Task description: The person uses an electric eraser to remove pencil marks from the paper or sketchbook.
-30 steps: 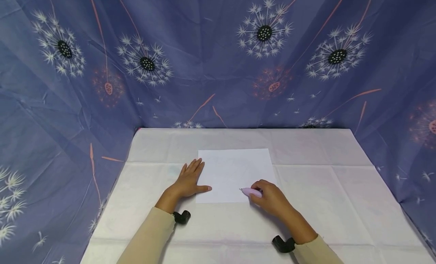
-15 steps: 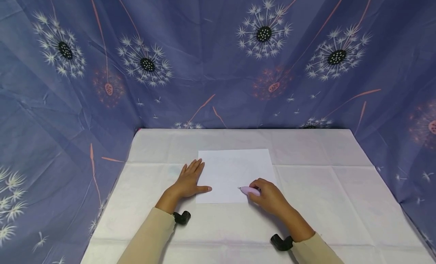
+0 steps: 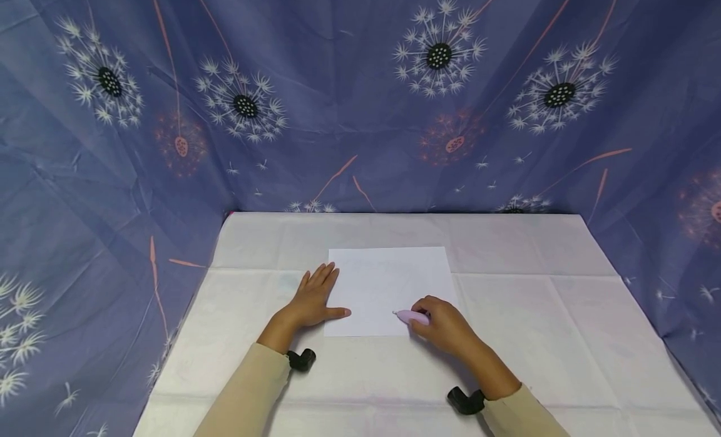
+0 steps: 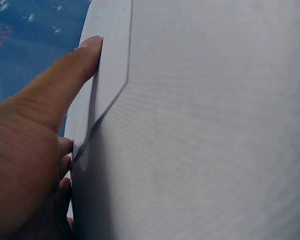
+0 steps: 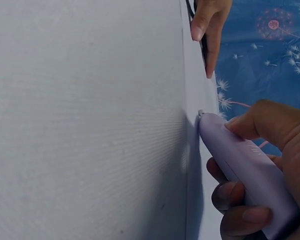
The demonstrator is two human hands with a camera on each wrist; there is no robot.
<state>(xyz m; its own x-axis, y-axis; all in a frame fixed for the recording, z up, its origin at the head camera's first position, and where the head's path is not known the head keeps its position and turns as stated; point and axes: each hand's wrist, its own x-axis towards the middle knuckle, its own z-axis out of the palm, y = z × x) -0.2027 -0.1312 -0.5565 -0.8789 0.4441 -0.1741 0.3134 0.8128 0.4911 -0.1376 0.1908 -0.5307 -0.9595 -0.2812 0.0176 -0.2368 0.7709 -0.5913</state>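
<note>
A blank-looking white sheet of paper (image 3: 383, 280) lies on the table. My left hand (image 3: 312, 299) rests on its left edge, fingers straight and spread, thumb (image 4: 87, 57) stretched across the near left corner. In the left wrist view a tiny dark mark shows on the paper beyond the thumb. My right hand (image 3: 447, 324), at the sheet's near right corner, grips a thick lavender pen-shaped tool (image 3: 414, 317) between thumb and curled fingers. The tool lies at a low slant. Its small metal tip (image 5: 201, 113) points left, right at the paper's surface.
A creased white cloth (image 3: 541, 337) covers the table. Blue fabric with dandelion prints (image 3: 338, 99) hangs behind and along both sides. Each wrist wears a black camera mount (image 3: 466, 401) near the beige sleeve.
My right hand has shifted slightly to the left with the lavender tool, and the tip has moved a short way over the paper. My left hand has stayed in place.
</note>
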